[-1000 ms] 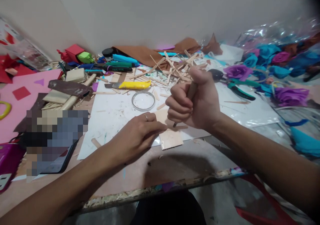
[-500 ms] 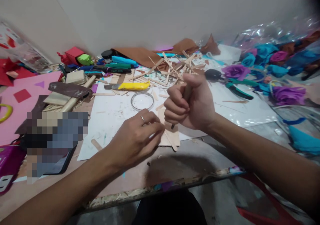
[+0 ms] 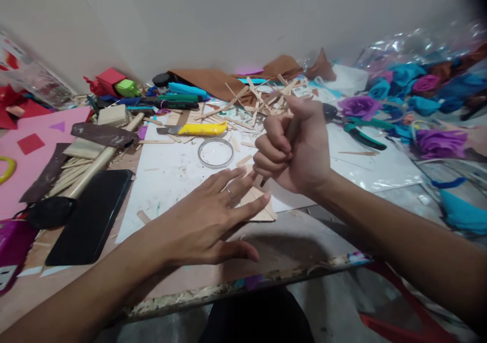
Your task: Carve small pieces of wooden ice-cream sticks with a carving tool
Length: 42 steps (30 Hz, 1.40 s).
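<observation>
My left hand (image 3: 213,211) is open, palm down, with its fingers spread over a small flat piece of pale wood (image 3: 264,213) at the front edge of the white paper. A craft stick (image 3: 269,208) lies slantwise on that wood, partly hidden under the fingers. My right hand (image 3: 299,150) is closed in a fist round a slim greyish-brown tool (image 3: 293,128). Its dark tip points down just above the wood; its exact kind is not clear. Beyond my left hand lie a tape ring (image 3: 199,152) and a yellow utility knife (image 3: 203,129).
Loose craft sticks (image 3: 258,104) are heaped behind. Green-handled pliers (image 3: 365,135) and purple and blue paper flowers (image 3: 439,142) lie at right. A black phone (image 3: 91,216), a wooden rod (image 3: 91,170) and pink sheet (image 3: 23,185) are at left. The table's front edge (image 3: 213,292) is near.
My left hand has gone from a pinch at the stick to spread fingers, and moved right over the wood. The stick has turned to a slant. My right hand keeps its grip, shifting slightly.
</observation>
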Available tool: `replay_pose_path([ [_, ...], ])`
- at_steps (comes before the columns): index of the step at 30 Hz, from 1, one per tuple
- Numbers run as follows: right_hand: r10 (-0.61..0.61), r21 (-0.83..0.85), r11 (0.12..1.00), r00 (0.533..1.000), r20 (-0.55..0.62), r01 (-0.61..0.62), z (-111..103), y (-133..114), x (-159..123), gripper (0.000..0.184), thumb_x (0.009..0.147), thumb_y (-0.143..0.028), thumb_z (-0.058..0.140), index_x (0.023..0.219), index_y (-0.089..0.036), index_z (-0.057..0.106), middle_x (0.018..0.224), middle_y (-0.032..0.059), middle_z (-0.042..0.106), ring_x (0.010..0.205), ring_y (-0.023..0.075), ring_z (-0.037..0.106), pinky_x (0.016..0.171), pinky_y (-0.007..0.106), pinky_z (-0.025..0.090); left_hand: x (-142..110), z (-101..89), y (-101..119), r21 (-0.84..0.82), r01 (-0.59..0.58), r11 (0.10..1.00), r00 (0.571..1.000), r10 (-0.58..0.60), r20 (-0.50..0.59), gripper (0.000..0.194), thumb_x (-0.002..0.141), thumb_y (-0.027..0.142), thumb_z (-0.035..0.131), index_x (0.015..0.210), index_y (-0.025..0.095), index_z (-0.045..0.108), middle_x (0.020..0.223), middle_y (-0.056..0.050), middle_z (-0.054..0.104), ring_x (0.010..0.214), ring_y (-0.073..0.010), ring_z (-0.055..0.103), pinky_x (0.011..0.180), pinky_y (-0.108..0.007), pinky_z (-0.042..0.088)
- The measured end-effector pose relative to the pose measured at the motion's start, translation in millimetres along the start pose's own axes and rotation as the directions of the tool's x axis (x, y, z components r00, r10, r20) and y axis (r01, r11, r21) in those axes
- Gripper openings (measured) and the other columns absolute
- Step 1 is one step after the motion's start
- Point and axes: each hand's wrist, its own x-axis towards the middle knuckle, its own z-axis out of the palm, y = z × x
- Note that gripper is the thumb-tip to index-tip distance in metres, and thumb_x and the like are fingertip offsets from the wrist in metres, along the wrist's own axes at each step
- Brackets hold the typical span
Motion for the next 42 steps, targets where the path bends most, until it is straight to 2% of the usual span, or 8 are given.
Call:
replay_pose_path([
  [2,-0.014,0.031,0.999,0.999,0.034,0.013,-0.4,2.1,1.0,0.072,0.099,-0.067,0.048,0.047,-0.022,0.028,0.041,-0.0074,0.017,0.036,0.0069,0.009,0.038,0.024,0.015,1.0,-3.0,3.7,0.005,0.006,1.0,1.0,-0.006,-0.004,0.077,0.096,0.073,0.056,0.158,0.028,0.048,0.16,-0.022,0.047,0.139,-0.0447,0.049,0.112,-0.065,0.044],
  [4,-0.035,0.071,0.997,0.996,0.076,0.03,-0.9,4.7,2.3,0.074,0.095,-0.071,0.052,0.046,-0.022,0.027,0.039,-0.0079,0.016,0.034,0.0061,0.008,0.036,0.024,0.013,1.4,-5.3,5.7,0.001,0.008,1.0,1.0,-0.008,-0.004,0.074,0.097,0.072,0.055,0.156,0.028,0.051,0.157,-0.022,0.047,0.134,-0.0443,0.051,0.107,-0.063,0.048],
  [10,-0.009,0.089,0.996,0.993,0.115,-0.001,-2.9,11.8,4.3,0.069,0.095,-0.06,0.06,0.044,-0.023,0.033,0.039,-0.0084,0.019,0.034,0.0064,0.012,0.036,0.024,0.012,1.6,-3.8,2.5,-0.034,0.013,0.999,1.0,-0.012,0.009,0.072,0.1,0.069,0.052,0.158,0.026,0.05,0.157,-0.022,0.046,0.14,-0.0446,0.046,0.112,-0.063,0.046],
  [18,-0.021,0.058,0.998,0.991,0.134,0.013,-6.9,14.1,5.3,0.073,0.097,-0.068,0.054,0.045,-0.023,0.031,0.039,-0.008,0.019,0.034,0.0062,0.013,0.036,0.023,0.013,2.1,-3.7,2.0,-0.066,0.022,0.998,1.0,-0.021,0.012,0.071,0.1,0.07,0.052,0.158,0.029,0.05,0.158,-0.019,0.046,0.141,-0.0432,0.045,0.114,-0.064,0.044],
  [24,-0.056,0.05,0.998,0.977,0.207,0.047,-3.7,16.4,2.3,0.067,0.091,-0.056,0.069,0.043,-0.023,0.036,0.038,-0.0078,0.022,0.035,0.0064,0.016,0.036,0.024,0.016,2.6,-2.7,1.0,-0.071,0.027,0.997,1.0,-0.026,0.014,0.072,0.099,0.072,0.052,0.156,0.028,0.053,0.15,-0.02,0.051,0.137,-0.0427,0.047,0.113,-0.064,0.044],
  [34,-0.141,-0.065,0.986,0.974,0.176,0.154,2.5,21.4,-5.7,0.066,0.088,-0.055,0.072,0.044,-0.022,0.035,0.04,-0.0082,0.024,0.036,0.0064,0.022,0.039,0.024,0.02,4.0,-4.4,0.9,-0.104,0.034,0.994,0.999,-0.031,0.035,0.07,0.099,0.073,0.052,0.154,0.03,0.056,0.15,-0.017,0.052,0.134,-0.041,0.049,0.113,-0.062,0.043],
  [42,-0.161,-0.025,0.985,0.969,0.186,0.169,1.4,23.4,-3.1,0.063,0.089,-0.05,0.071,0.044,-0.021,0.037,0.041,-0.0083,0.025,0.036,0.0061,0.021,0.038,0.023,0.02,3.5,-2.8,1.5,-0.106,0.051,0.993,0.998,-0.046,0.045,0.069,0.1,0.073,0.05,0.155,0.031,0.055,0.151,-0.016,0.052,0.135,-0.0411,0.047,0.113,-0.062,0.042],
])
